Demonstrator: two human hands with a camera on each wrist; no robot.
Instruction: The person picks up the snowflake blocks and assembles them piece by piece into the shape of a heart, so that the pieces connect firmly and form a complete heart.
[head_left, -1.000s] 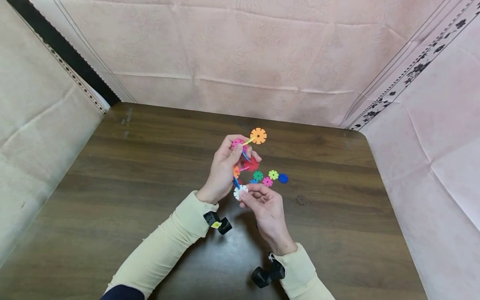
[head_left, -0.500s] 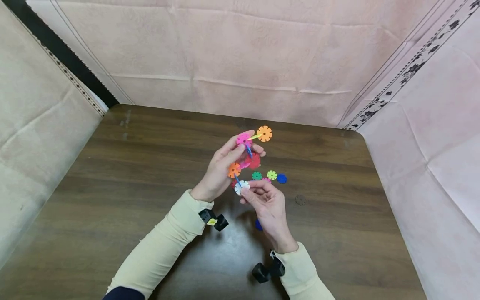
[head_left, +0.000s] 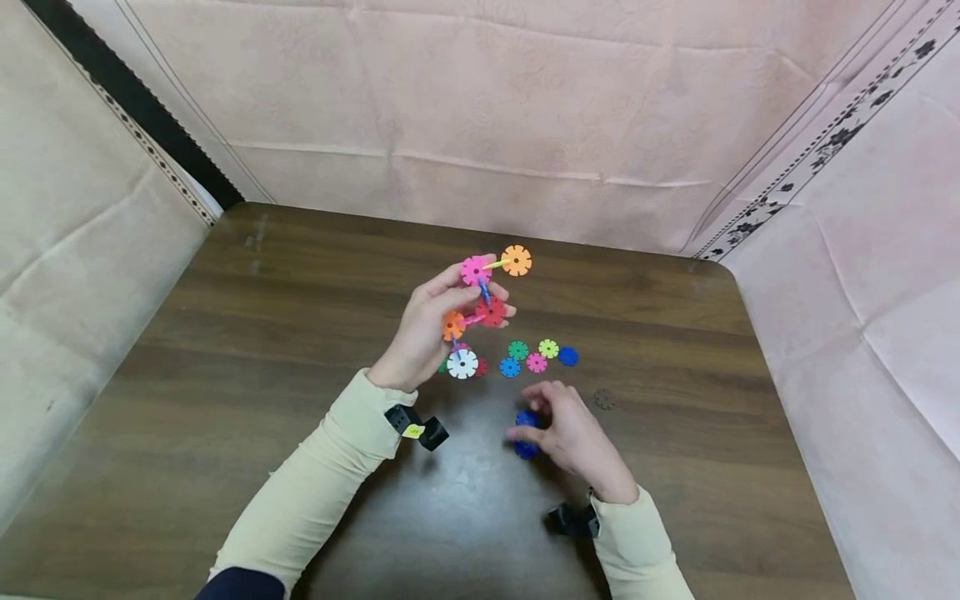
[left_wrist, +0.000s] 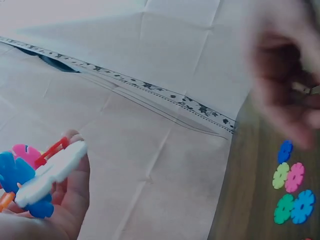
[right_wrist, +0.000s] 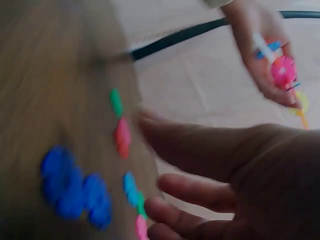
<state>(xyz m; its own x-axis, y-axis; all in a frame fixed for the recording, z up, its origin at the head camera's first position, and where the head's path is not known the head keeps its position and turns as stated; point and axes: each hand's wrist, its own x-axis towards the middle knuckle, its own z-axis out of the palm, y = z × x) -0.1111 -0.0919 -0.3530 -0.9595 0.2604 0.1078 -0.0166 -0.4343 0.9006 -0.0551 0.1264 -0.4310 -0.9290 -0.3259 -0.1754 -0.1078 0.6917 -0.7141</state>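
Two bare hands are in view, one loaded and one vacant. The left hand [head_left: 420, 335] grips a chain of linked discs [head_left: 491, 312] between thumb and fingers. The chain zigzags mainly fore and aft, from a white disc [head_left: 462, 364] on the body side of that grip to a light orange disc [head_left: 517, 261] beyond the fingertips.

The right hand [head_left: 581, 442] holds nothing; its fingers are bent and its thumb stands well apart from them. The relation that governs is between this grip and the blue discs [head_left: 527, 451]. They lie on the table [head_left: 720, 467], just to the left of the right palm, in line with the space between thumb and fingers. Each is flat and round, without a long axis, but the cluster is longer fore and aft, roughly along the thumb-to-finger gap. The thumb crosses it in the head view; the blurred right wrist view shows the digits apart from it. At least two discs are present; exact count not readable. The right hand is clearly the nearer.

Beyond the right fingertips lies a group of five small discs [head_left: 536, 362]; beyond its knuckles, to the right, a dark ring-like outline [head_left: 603, 400].
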